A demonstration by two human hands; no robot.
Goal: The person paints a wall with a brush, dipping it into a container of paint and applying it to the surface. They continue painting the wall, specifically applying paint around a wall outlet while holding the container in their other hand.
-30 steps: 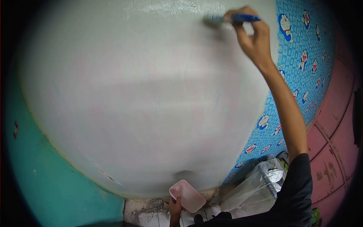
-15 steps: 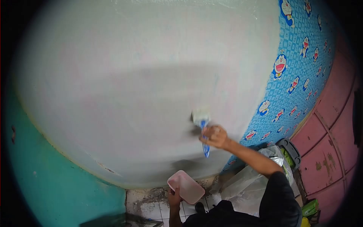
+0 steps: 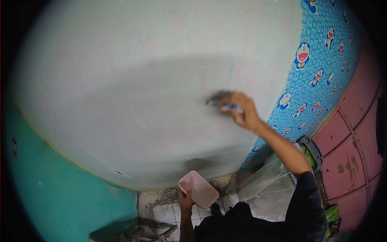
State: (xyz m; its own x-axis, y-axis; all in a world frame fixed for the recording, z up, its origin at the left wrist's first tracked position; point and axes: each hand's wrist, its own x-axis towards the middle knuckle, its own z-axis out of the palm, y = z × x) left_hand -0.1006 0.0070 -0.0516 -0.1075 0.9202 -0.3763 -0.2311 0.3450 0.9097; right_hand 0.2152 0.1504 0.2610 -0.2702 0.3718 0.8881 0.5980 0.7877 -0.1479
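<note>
My right hand (image 3: 244, 111) grips the blue-and-white handle of a paintbrush (image 3: 231, 107) and holds it close against the pale wall (image 3: 161, 88). The brush lies nearly sideways, bristles toward the left, slightly blurred by motion. Low in front of me, my left hand (image 3: 186, 201) is closed on the left rim of a pink plastic tub (image 3: 205, 194), thumb over the inside. The tub is tilted so its inside faces me. A shadow of the arm falls across the wall.
Blue cartoon wallpaper (image 3: 300, 86) covers the wall on the right, beside a pink panelled door (image 3: 334, 137). A green wall (image 3: 72, 185) stands at left. Clear plastic sheeting (image 3: 268, 187) lies at lower right, and a wooden frame (image 3: 155, 232) is on the tiled floor (image 3: 163, 211).
My right hand has moved up and right on the wall, and the brush has turned from upright to sideways. The left hand still holds the tub in nearly the same place.
</note>
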